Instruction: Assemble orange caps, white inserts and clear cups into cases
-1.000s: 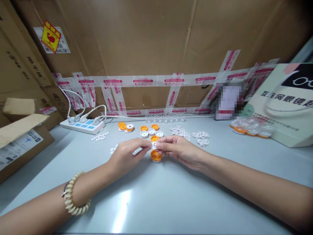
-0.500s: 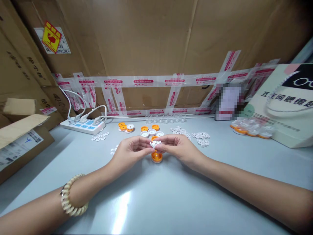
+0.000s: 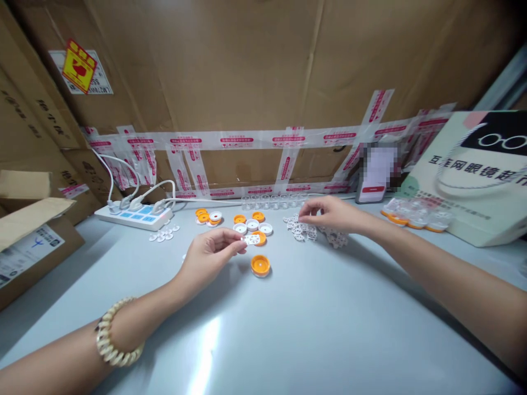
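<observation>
My left hand (image 3: 216, 248) pinches a small white plastic piece with holes (image 3: 252, 240) between thumb and fingertips, above an orange round cap (image 3: 259, 238). My right hand (image 3: 323, 211) reaches over a pile of similar white perforated pieces (image 3: 303, 230), its thumb and fingers bent together at the pile's far side. Whether a piece is between those fingertips cannot be made out. Nearer to me, an orange cup-shaped part in a clear base (image 3: 261, 266) stands alone. More orange caps (image 3: 258, 216) and white round caps (image 3: 252, 224) lie just behind it.
A row of clear round cases (image 3: 272, 202) lines the back. To the left are a power strip (image 3: 135, 215), small white discs (image 3: 164, 235), stacked caps (image 3: 202, 215) and an open carton (image 3: 37, 247). A phone (image 3: 374, 175), filled clear cases (image 3: 415, 214) and a paper bag (image 3: 473, 186) stand right.
My right hand has let go of the white perforated piece and moved right to the pile. My left hand keeps the piece and has shifted slightly left. The view has moved a little.
</observation>
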Demonstrator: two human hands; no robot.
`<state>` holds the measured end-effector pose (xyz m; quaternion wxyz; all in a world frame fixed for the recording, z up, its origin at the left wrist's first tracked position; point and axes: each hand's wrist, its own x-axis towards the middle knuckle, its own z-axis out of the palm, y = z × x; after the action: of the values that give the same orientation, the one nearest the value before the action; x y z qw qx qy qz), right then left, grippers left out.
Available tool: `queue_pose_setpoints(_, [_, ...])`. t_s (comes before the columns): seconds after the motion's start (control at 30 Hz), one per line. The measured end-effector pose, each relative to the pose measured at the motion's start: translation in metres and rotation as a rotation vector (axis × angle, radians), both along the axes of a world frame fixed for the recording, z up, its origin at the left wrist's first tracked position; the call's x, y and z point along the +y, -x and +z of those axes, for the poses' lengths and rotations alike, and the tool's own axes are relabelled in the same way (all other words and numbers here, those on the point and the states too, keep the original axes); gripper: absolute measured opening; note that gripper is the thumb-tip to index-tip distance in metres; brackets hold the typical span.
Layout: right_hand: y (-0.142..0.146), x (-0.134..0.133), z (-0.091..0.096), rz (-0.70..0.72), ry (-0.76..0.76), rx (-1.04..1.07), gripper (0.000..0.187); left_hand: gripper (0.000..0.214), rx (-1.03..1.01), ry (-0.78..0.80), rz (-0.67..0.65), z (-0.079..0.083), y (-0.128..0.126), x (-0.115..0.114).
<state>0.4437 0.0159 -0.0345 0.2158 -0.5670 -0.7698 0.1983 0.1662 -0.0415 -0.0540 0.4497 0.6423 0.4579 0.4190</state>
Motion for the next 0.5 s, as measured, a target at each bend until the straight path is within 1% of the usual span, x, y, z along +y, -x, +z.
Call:
queue_pose_setpoints(0.1, [-0.006,-0.001,0.001,0.132,0.079,-0.119,0.022,0.013,-0.003,0.001,0.0,0.0,0.0,0.0])
queue_pose_setpoints(0.27, [0.003,-0.006,-0.009,0.232,0.08,-0.16,0.012,0.013,0.009,-0.005,-0.027,-0.001,-0.001,0.0])
queue_pose_setpoints(0.37, [0.006,-0.005,-0.013,0.244,0.107,-0.142,0.01,0.014,0.014,-0.011,-0.038,-0.001,-0.001,-0.001])
queue_pose_setpoints(0.43, [0.005,-0.005,-0.011,0.225,0.126,-0.113,0.011,0.015,0.011,-0.017,-0.04,-0.001,-0.001,-0.002])
queue_pose_setpoints(0.5, [0.004,-0.007,-0.006,0.183,0.178,-0.042,0.013,0.015,0.009,-0.023,-0.044,-0.001,-0.001,-0.002])
